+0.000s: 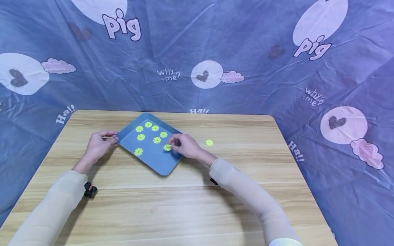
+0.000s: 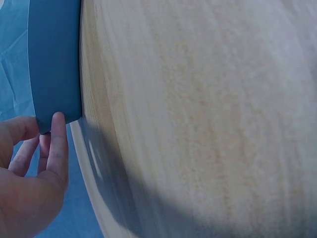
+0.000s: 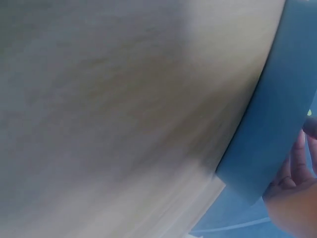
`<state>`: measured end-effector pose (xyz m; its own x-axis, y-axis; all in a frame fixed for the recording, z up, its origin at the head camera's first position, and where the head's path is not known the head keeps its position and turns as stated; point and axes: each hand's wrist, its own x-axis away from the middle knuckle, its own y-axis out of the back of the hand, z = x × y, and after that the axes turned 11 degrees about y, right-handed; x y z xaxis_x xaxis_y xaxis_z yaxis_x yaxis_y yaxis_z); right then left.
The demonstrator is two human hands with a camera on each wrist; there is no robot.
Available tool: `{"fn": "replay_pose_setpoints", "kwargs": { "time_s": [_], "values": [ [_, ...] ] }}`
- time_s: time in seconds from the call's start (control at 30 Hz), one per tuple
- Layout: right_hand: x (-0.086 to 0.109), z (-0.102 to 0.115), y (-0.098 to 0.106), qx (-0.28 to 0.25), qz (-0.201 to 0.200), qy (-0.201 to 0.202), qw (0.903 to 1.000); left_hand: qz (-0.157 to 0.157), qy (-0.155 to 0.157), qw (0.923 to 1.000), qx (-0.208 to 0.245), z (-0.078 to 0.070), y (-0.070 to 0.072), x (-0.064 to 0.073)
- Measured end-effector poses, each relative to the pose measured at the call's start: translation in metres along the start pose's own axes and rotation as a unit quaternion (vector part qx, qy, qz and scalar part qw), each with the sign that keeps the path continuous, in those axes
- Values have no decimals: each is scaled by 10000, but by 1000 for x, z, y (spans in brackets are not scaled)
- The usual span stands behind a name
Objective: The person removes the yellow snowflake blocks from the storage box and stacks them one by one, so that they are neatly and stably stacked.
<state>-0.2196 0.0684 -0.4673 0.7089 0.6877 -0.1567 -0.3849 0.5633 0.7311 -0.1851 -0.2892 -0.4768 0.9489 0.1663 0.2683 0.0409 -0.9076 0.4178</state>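
A blue rectangular tray (image 1: 150, 160) lies turned on the table with several yellow-green flower-shaped discs (image 1: 140, 137) in it. My left hand (image 1: 99, 145) pinches the tray's left corner; in the left wrist view, that hand (image 2: 37, 173) has its thumb and fingertips at the wall. Over the tray's right side, my right hand (image 1: 186, 147) has its fingers curled at one yellow-green flower-shaped disc (image 1: 167, 147), partly covered by the fingertips. In the right wrist view, the tray wall (image 3: 272, 109) hides much of the right hand (image 3: 297, 193).
One more flower-shaped disc (image 1: 209, 142) lies on the wooden table (image 1: 172, 212), right of the tray. Blue printed cloth (image 1: 172, 41) hangs behind the table and at its sides.
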Motion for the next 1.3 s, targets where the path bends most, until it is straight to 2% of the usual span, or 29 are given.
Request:
{"fn": "replay_pose_setpoints", "kwargs": {
  "time_s": [0.33,0.67,1.03,1.3],
  "values": [
    [20,-2,13,-404,-526,-76,9978,2,-18,10000,-8,0,-1,0],
    [37,-7,30,-684,-850,-122,9940,-32,-30,10000,-43,0,-1,2],
    [55,-21,51,-929,-1319,-246,9866,-30,8,10000,-54,-3,-1,3],
    [70,-36,66,-989,-1557,-504,9815,-15,40,10000,18,-2,-1,2]
  ]
}}
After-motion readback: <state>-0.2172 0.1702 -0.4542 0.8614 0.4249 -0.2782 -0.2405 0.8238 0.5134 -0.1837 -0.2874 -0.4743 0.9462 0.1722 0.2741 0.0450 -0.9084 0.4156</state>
